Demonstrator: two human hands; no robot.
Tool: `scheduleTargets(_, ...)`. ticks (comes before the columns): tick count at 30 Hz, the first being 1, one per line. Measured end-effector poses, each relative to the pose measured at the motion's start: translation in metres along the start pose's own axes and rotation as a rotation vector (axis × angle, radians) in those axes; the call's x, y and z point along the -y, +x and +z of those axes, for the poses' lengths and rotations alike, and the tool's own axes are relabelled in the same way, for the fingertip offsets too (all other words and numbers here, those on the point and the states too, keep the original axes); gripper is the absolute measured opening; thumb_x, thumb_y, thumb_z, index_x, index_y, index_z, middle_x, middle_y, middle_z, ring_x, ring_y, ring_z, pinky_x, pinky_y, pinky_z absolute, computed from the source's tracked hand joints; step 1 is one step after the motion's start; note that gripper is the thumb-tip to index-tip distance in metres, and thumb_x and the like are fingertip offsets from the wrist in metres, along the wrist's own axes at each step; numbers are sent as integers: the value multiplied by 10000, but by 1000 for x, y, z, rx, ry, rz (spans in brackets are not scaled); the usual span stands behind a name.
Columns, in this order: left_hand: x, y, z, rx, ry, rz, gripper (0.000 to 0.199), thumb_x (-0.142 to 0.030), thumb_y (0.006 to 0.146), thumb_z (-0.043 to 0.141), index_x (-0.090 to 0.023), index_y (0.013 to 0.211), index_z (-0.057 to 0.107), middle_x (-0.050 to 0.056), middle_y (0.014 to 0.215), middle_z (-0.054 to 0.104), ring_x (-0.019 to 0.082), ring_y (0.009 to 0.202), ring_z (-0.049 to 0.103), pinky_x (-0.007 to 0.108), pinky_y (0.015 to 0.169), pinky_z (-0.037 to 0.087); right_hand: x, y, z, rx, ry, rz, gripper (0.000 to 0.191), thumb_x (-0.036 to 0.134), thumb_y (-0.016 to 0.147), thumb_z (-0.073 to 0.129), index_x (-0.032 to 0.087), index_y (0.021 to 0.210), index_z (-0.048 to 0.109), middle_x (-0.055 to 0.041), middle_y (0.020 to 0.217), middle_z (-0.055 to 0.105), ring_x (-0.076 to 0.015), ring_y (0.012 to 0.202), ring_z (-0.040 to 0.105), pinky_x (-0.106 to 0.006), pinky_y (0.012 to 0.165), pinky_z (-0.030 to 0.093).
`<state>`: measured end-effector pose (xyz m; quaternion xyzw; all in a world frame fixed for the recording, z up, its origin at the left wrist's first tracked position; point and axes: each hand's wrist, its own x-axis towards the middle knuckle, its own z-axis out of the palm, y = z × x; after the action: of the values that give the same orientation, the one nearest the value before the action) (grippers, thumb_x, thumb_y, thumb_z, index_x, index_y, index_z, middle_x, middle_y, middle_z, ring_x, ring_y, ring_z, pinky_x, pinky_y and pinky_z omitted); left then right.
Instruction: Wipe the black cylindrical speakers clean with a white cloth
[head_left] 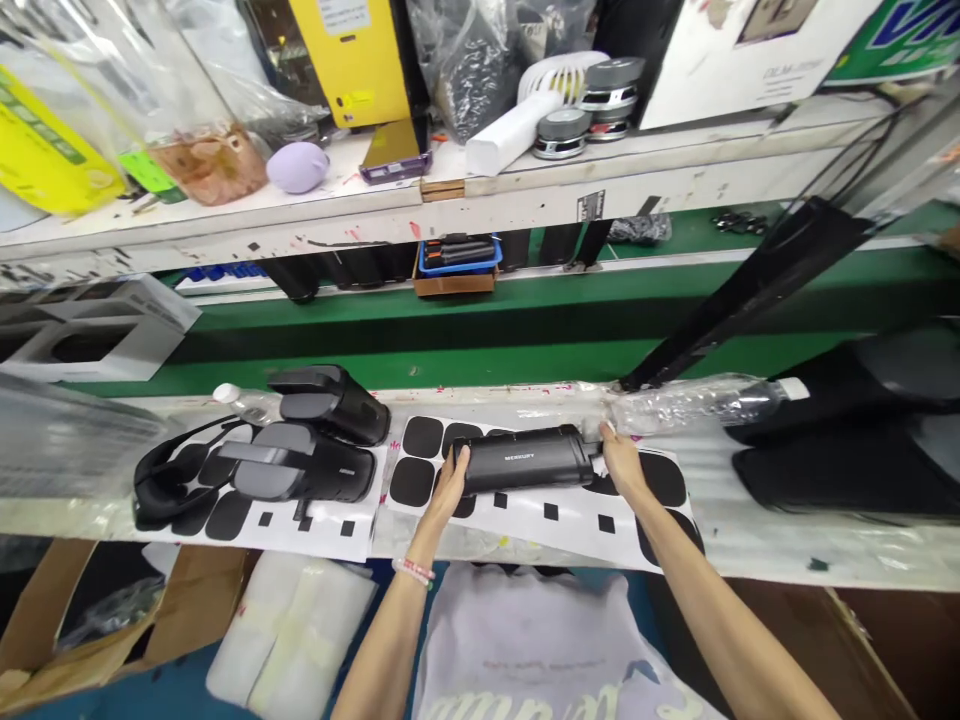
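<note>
A black cylindrical housing [525, 462], marked "MERKURY" like a portable speaker, lies sideways in front of me. Around its left end is my left hand [448, 490], closed on it with the thumb on top. My right hand [622, 462] is at the other end, its fingers pinched together; what they hold there, if anything, is too small to make out. Beneath the housing is a white sheet [525, 520] bearing black rounded pads and small black squares. The housing covers part of the sheet.
To the left, two similar black units [330, 470] with grey end pieces rest on another pad sheet [322, 525]. A clear plastic bottle [705, 402] lies at right, near large black pieces [847, 470]. A green conveyor belt [480, 350] runs behind, below a cluttered shelf [360, 215].
</note>
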<state>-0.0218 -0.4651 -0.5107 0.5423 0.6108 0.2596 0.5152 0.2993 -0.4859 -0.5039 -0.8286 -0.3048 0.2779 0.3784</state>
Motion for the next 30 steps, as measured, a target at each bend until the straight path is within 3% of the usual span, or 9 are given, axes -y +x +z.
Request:
scheduleTargets(3,-1,-6,-3,69,-36,45,744,-637,885,415,-242,1498,260,116,1519,395,265,1422,328,427,1149,287,7,-4,18,-36,102,-37,509,623,819,293,184,766,545,-96,768,610,-232,775,566,-345,743,458)
scheduleTargets(7,0,-10,-9,89,-75,183,852,-542,886,509,-289,1526,6,72,1580,278,199,1453,254,383,1179,233,21,-1,19,-62,147,-116,518,647,850,204,204,768,461,-57,780,559,-196,774,522,-298,728,440)
scheduleTargets(13,14,-11,-11,66,-63,282,996,-426,736,732,-257,1494,108,132,1602,151,239,1441,268,386,1162,253,18,-15,9,12,6,-143,561,714,818,323,200,668,488,-50,621,519,-225,690,515,-351,679,437)
scheduleTargets(17,13,-6,-11,119,-43,222,1272,-348,596,845,-240,1512,-33,187,1546,274,281,1384,367,425,1120,313,18,-34,20,-47,-71,-222,642,612,905,189,130,924,613,-163,887,643,-309,913,582,-445,842,436)
scheduleTargets(20,5,0,-12,148,-20,185,1272,-305,609,837,-231,1521,-47,177,1470,409,284,1337,429,438,1103,330,22,-56,45,7,-163,-451,536,504,916,320,144,1194,602,-157,1293,585,-324,1283,435,-477,1072,293)
scheduleTargets(22,2,3,-11,141,-10,185,1232,-285,621,826,-233,1525,-11,167,1464,420,286,1338,428,440,1107,322,29,-72,66,49,-293,-622,518,391,937,308,137,1333,526,-136,1432,481,-312,1399,298,-523,1138,167)
scheduleTargets(26,4,7,-12,146,-10,214,1231,-276,613,819,-219,1523,-7,180,1496,378,292,1330,443,445,1106,329,58,-106,107,294,-464,-792,544,277,948,261,68,1424,421,-153,1490,389,-320,1426,253,-560,1152,136)
scheduleTargets(28,8,8,-12,162,-13,238,1179,-278,642,792,-202,1523,11,198,1528,320,290,1342,432,434,1114,326,73,-122,119,407,-457,-859,539,280,944,284,98,1432,421,-96,1507,373,-277,1432,253,-488,1180,142)
scheduleTargets(30,12,8,-13,171,-17,270,1079,-285,695,744,-188,1520,56,200,1545,286,274,1371,397,411,1138,293,81,-137,120,484,-430,-915,516,291,937,312,213,1432,436,17,1511,374,-209,1429,269,-398,1196,155)
